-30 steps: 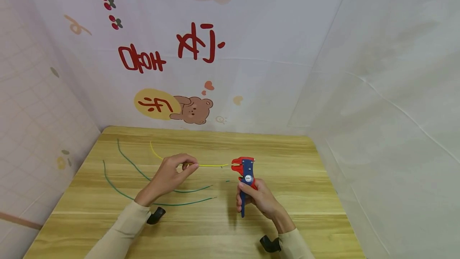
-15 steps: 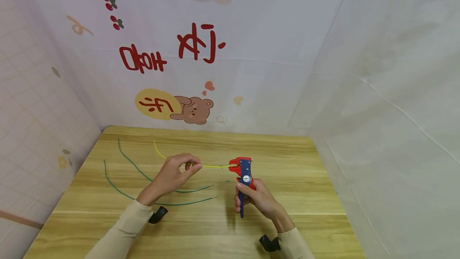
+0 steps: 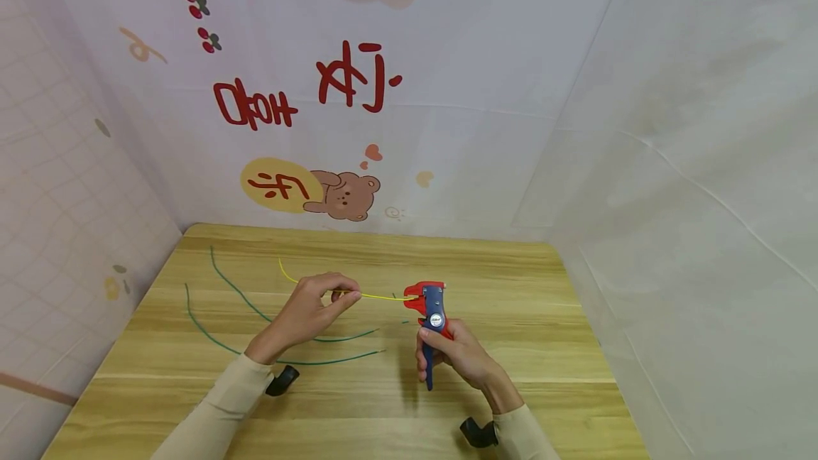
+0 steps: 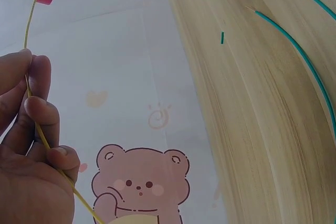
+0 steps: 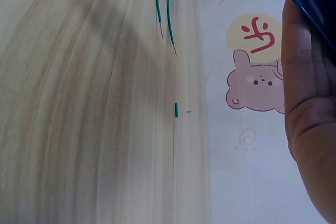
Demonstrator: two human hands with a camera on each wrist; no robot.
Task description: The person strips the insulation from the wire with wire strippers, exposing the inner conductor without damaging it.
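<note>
Between thumb and fingertips, my left hand (image 3: 309, 311) pinches a thin yellow wire (image 3: 380, 297). In the left wrist view the wire (image 4: 81, 199) also runs across the curled fingers. My right hand (image 3: 465, 355) grips a red and blue wire stripper (image 3: 434, 304), held upright with its red jaws facing left. The wire's right end sits between those jaws; its very tip is hidden there. The right wrist view shows only a blue handle (image 5: 315, 6) of the stripper in the palm.
Two green wires (image 3: 231, 288) (image 3: 332, 363) lie curved on the wooden table (image 3: 345, 417); their right ends show bare copper. Short green offcuts (image 5: 176, 110) (image 3: 393, 295) lie near the stripper. A printed cloth wall (image 3: 473, 162) stands behind the table.
The yellow wire's end has gone from just left of the stripper into its jaws. The left hand moved slightly right, and the stripper slightly left.
</note>
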